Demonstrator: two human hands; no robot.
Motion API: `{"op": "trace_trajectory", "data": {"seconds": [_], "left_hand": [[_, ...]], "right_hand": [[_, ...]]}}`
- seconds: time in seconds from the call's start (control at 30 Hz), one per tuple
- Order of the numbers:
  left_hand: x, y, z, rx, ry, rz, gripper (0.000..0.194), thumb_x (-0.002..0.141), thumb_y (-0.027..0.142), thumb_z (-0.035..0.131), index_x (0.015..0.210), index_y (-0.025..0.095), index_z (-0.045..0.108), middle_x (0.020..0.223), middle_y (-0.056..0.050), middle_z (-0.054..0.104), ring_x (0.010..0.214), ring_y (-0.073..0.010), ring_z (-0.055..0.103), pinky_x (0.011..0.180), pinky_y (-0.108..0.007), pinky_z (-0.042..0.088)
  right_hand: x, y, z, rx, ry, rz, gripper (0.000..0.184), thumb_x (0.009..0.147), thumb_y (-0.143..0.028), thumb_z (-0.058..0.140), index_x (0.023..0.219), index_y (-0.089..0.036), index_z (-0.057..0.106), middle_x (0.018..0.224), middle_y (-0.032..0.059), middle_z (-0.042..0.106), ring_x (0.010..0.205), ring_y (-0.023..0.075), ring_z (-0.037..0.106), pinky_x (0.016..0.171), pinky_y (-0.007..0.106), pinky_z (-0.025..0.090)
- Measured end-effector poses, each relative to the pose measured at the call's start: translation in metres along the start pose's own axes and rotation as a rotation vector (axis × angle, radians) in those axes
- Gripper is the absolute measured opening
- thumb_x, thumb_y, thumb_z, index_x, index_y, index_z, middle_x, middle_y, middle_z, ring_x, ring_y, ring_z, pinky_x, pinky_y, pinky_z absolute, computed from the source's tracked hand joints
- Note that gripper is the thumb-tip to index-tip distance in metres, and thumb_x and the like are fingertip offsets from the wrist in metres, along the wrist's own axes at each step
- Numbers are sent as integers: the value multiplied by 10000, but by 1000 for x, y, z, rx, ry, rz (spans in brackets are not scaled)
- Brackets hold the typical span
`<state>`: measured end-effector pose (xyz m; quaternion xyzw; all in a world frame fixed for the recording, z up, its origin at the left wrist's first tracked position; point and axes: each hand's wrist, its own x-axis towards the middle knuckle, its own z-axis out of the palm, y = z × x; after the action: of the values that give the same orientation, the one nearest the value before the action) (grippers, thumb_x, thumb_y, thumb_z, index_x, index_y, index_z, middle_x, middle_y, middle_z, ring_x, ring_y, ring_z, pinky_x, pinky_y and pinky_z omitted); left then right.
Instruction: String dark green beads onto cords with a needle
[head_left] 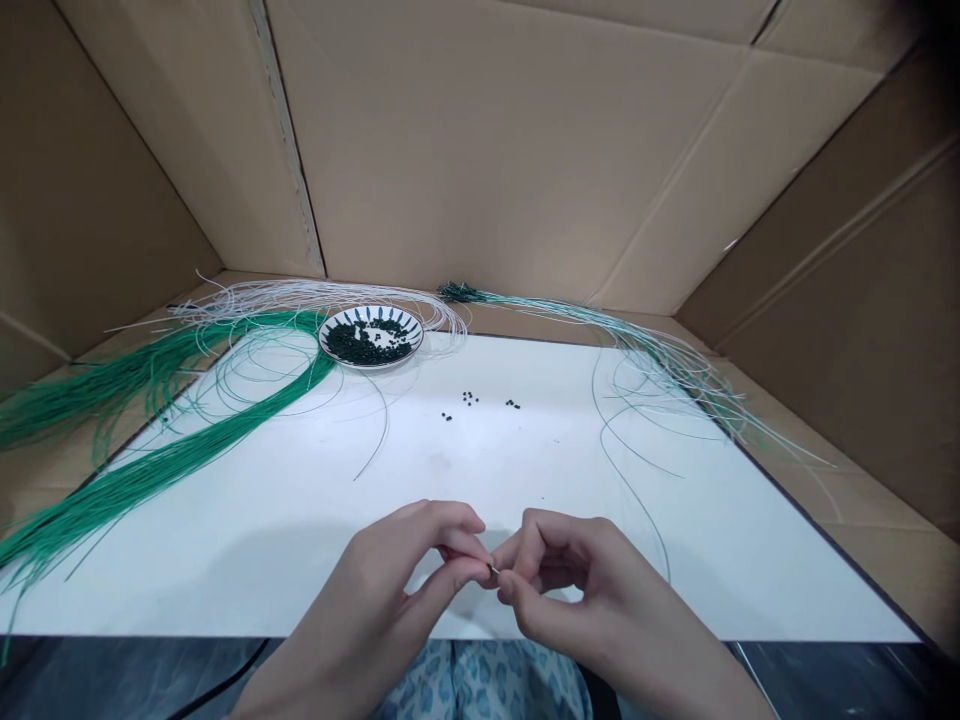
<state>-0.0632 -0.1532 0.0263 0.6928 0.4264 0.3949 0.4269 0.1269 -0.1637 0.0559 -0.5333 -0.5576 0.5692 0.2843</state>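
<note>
Half-hidden bead [493, 570] between left hand [382, 600] and right hand [592, 600]

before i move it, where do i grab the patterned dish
Grip the near rim of the patterned dish, coming from your side across the white board. That edge stands free, while pale wires loop around the far side.
</note>
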Motion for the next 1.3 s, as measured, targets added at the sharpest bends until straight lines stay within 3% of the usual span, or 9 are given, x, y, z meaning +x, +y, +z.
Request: {"op": "trace_trajectory", "data": {"seconds": [0.17,0.7,0.93,1.17,1.3], "left_hand": [[0,0,0,5,2,10,122,875,186,690,966,267,695,788,6,802,753,-181,738,517,-171,492],[0,0,1,-14,24,0,120,872,190,686,957,271,712,791,-3,801,755,-182,742,405,-147,431],[0,0,0,20,25,29,133,866,173,702,948,278,705,792,20,803,752,-161,743,497,-143,483],[-1,1,0,-5,19,1,102,877,201,693,948,274,703,796,3,799,758,-175,739,380,-146,399],[-1,0,-1,25,-2,17,106,889,196,680,960,274,692,811,10,797,776,-165,734,443,-146,442]], "right_hand": [[0,2,-3,43,-31,-10,185,752,-167,666,625,-205,536,774,43,744,748,184,666,735,293,521],[1,2,-3,17,-19,-31,198,770,-182,680,636,-209,536,766,28,736,754,178,675,731,284,532],[1,0,-2,29,-29,-37,193,768,-179,665,633,-203,530,770,42,739,746,180,658,718,286,517],[1,-1,-3,15,-36,-25,192,779,-195,652,641,-205,518,788,60,736,746,183,637,714,293,498],[1,-2,-3,5,-56,-26,181,785,-175,634,649,-203,519,799,64,730,771,192,651,738,308,514]]}}
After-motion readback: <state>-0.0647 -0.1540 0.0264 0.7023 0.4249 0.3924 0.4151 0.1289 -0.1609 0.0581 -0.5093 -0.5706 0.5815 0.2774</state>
